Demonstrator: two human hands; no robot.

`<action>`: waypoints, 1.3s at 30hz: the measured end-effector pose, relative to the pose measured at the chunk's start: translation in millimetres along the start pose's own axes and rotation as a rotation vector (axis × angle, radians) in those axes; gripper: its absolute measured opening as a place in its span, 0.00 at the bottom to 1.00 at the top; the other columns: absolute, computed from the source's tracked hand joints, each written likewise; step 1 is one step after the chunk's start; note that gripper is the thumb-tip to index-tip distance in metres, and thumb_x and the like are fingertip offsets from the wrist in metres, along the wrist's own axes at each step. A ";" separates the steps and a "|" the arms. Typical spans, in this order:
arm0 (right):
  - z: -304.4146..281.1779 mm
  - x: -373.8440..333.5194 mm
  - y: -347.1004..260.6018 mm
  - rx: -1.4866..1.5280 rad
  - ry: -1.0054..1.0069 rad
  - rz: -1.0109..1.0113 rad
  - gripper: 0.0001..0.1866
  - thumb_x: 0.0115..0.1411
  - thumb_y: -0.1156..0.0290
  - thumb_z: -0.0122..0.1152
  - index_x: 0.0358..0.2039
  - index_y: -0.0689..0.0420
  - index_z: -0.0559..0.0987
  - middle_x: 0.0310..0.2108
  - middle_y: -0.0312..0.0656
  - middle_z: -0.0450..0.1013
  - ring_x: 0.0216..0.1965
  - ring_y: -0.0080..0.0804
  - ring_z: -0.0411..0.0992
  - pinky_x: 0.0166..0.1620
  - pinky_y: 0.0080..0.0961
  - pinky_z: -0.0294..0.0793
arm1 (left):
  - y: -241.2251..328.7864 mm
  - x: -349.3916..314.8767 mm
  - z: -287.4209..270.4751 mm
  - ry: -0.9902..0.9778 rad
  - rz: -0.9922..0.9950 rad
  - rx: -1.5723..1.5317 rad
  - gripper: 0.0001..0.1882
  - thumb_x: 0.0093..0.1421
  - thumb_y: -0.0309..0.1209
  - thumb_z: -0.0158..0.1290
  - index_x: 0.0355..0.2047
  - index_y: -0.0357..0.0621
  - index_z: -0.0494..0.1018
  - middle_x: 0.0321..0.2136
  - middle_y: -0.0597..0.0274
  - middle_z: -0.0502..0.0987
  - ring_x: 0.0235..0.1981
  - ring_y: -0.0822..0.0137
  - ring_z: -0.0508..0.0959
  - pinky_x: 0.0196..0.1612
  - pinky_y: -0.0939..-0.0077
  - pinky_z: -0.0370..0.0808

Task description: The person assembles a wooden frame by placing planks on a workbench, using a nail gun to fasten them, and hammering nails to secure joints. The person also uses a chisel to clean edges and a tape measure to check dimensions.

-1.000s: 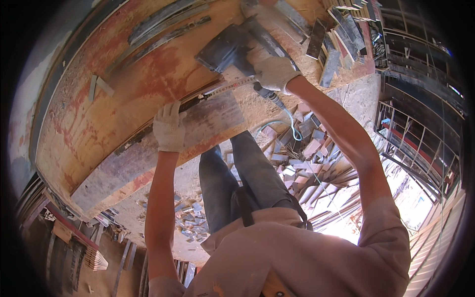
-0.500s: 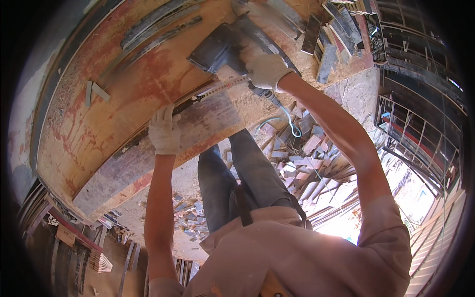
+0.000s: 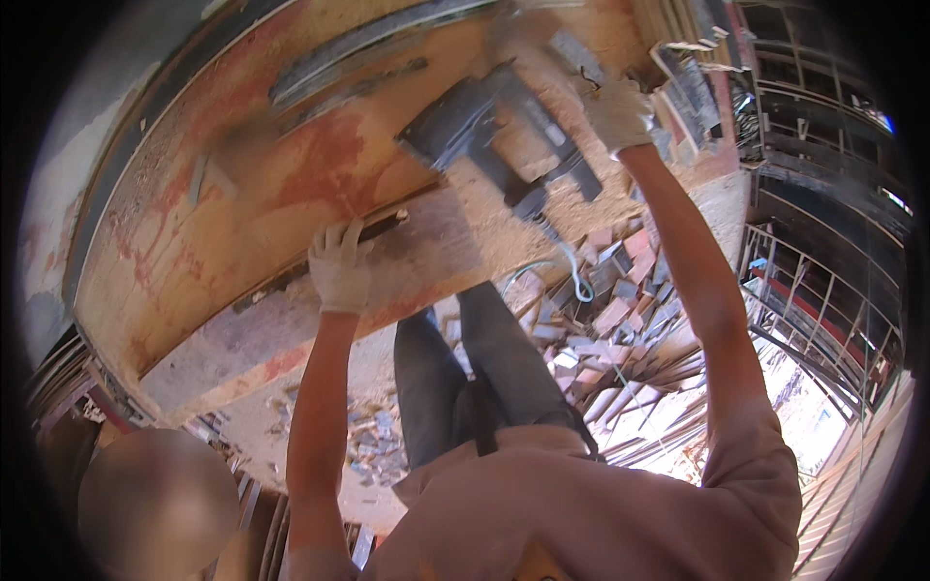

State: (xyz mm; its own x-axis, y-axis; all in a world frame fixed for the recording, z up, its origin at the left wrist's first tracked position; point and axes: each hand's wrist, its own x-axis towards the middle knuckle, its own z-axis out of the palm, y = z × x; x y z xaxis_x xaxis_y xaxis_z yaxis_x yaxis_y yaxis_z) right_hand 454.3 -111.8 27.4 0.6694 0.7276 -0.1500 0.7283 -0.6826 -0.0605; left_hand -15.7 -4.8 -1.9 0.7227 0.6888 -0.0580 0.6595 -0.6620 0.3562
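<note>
My left hand point(image 3: 339, 268), in a white work glove, rests on the long grey-brown plank point(image 3: 417, 254) along the bench's near edge. Its fingers are spread over the plank's far side. Beside them a dark narrow piece point(image 3: 385, 226) with a pale tip lies along that edge. My right hand point(image 3: 620, 114), gloved too, reaches out to the far right by the scrap strips; motion smears its fingers, so I cannot make out whether they hold anything. Between the hands a dark nail gun point(image 3: 494, 131) lies on the bench, its pale blue air hose point(image 3: 579, 276) trailing off the edge.
Several long grey strips point(image 3: 378, 34) lie at the back of the stained bench top point(image 3: 281, 184). Short offcuts point(image 3: 690, 92) sit at the right end. Broken pieces point(image 3: 620, 290) litter the floor beyond my legs. A metal rack point(image 3: 814, 281) stands at right.
My right hand has moved off the nail gun, away to the right. The marked measuring tape blade that stretched between the hands is out of sight. My left hand stays on the plank.
</note>
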 end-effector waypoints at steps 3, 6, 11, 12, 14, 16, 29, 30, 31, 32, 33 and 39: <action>8.8 39.2 21.2 -0.335 -0.097 0.027 0.41 0.68 0.35 0.47 0.64 0.59 0.67 0.55 0.61 0.74 0.57 0.62 0.73 0.56 0.62 0.70 | -0.7 1.7 -0.4 -0.056 -0.039 -0.013 0.20 0.55 0.35 0.62 0.50 0.50 0.79 0.44 0.60 0.77 0.47 0.50 0.74 0.50 0.51 0.72; 4.4 30.4 -7.5 -0.441 -0.076 -0.026 0.40 0.68 0.36 0.45 0.65 0.59 0.66 0.63 0.59 0.67 0.63 0.60 0.66 0.61 0.53 0.68 | -6.0 -0.3 -1.0 -0.072 -0.057 -0.015 0.20 0.54 0.35 0.62 0.48 0.51 0.80 0.42 0.60 0.77 0.46 0.51 0.73 0.50 0.52 0.71; -9.2 -69.4 -115.0 0.211 -0.330 -0.212 0.47 0.63 0.45 0.60 0.70 0.64 0.57 0.65 0.63 0.63 0.63 0.57 0.67 0.60 0.46 0.71 | -11.3 -9.7 -1.0 -0.032 -0.059 -0.047 0.20 0.57 0.38 0.61 0.50 0.51 0.80 0.42 0.60 0.76 0.46 0.51 0.73 0.50 0.52 0.69; 7.4 -83.5 -127.5 0.269 -0.344 -0.201 0.49 0.61 0.48 0.64 0.71 0.65 0.54 0.65 0.64 0.63 0.63 0.57 0.67 0.60 0.45 0.72 | -12.2 -8.7 0.1 -0.013 -0.052 -0.068 0.20 0.59 0.39 0.61 0.51 0.52 0.81 0.42 0.60 0.76 0.45 0.51 0.73 0.50 0.52 0.69; 40.6 -88.0 -151.3 0.231 -0.172 -0.052 0.53 0.56 0.52 0.70 0.71 0.67 0.53 0.55 0.67 0.71 0.59 0.58 0.72 0.58 0.47 0.73 | -10.6 -4.4 -0.2 0.032 -0.036 -0.152 0.19 0.61 0.40 0.59 0.51 0.51 0.81 0.41 0.60 0.76 0.45 0.51 0.73 0.50 0.53 0.68; 41.3 -76.9 -158.7 0.385 -0.411 0.202 0.54 0.51 0.60 0.73 0.70 0.69 0.53 0.49 0.72 0.75 0.54 0.61 0.76 0.56 0.49 0.75 | -11.1 -5.8 -1.2 0.048 -0.070 -0.206 0.17 0.62 0.39 0.59 0.50 0.52 0.81 0.41 0.61 0.76 0.46 0.51 0.73 0.51 0.54 0.69; -68.1 -206.5 -105.3 1.390 -0.677 0.226 0.13 0.64 0.65 0.66 0.44 0.59 0.81 0.22 0.36 0.69 0.22 0.27 0.69 0.27 0.29 0.74 | -5.1 10.9 3.2 0.003 -0.371 -0.357 0.23 0.59 0.31 0.56 0.57 0.58 0.77 0.50 0.57 0.75 0.56 0.51 0.71 0.59 0.52 0.66; -75.8 -218.1 -115.6 1.476 -0.734 0.305 0.12 0.65 0.62 0.65 0.41 0.58 0.81 0.21 0.34 0.68 0.22 0.27 0.68 0.26 0.28 0.73 | -7.8 11.4 4.1 -0.026 -0.378 -0.344 0.24 0.58 0.31 0.57 0.56 0.58 0.77 0.51 0.57 0.75 0.57 0.51 0.71 0.60 0.51 0.65; -80.9 -225.4 -133.1 1.566 -0.880 0.739 0.12 0.65 0.62 0.64 0.40 0.58 0.81 0.21 0.35 0.67 0.21 0.27 0.68 0.26 0.27 0.73 | -10.2 9.9 4.3 -0.056 -0.385 -0.339 0.23 0.58 0.31 0.57 0.56 0.58 0.77 0.51 0.57 0.75 0.57 0.50 0.71 0.60 0.51 0.65; -74.6 -233.0 -139.3 1.536 -0.903 0.683 0.11 0.67 0.64 0.61 0.38 0.60 0.82 0.21 0.35 0.67 0.21 0.27 0.68 0.26 0.28 0.74 | -8.7 12.8 2.9 -0.086 -0.384 -0.342 0.22 0.58 0.31 0.57 0.55 0.59 0.77 0.51 0.57 0.75 0.57 0.50 0.71 0.60 0.50 0.65; -70.9 -233.9 -151.0 1.500 -0.941 0.687 0.11 0.67 0.65 0.59 0.35 0.59 0.82 0.20 0.36 0.68 0.21 0.27 0.69 0.26 0.28 0.74 | -8.8 13.7 3.1 -0.116 -0.388 -0.340 0.22 0.58 0.31 0.57 0.54 0.59 0.78 0.50 0.57 0.75 0.57 0.50 0.71 0.60 0.50 0.65; -39.1 -256.3 -174.6 1.437 -0.901 0.510 0.09 0.64 0.66 0.63 0.36 0.59 0.81 0.18 0.34 0.66 0.16 0.26 0.65 0.22 0.26 0.70 | -8.0 10.6 3.7 -0.137 -0.403 -0.300 0.17 0.58 0.33 0.56 0.50 0.58 0.78 0.49 0.57 0.75 0.57 0.51 0.71 0.60 0.50 0.65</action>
State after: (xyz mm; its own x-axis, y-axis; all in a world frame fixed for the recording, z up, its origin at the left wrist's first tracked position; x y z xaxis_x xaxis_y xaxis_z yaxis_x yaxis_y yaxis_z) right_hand 161.3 -176.4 115.0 0.1265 0.5211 -0.8441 -0.5302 -0.6837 -0.5015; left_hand -12.6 6.7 -8.8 0.4570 0.8133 -0.3602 0.8174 -0.2243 0.5307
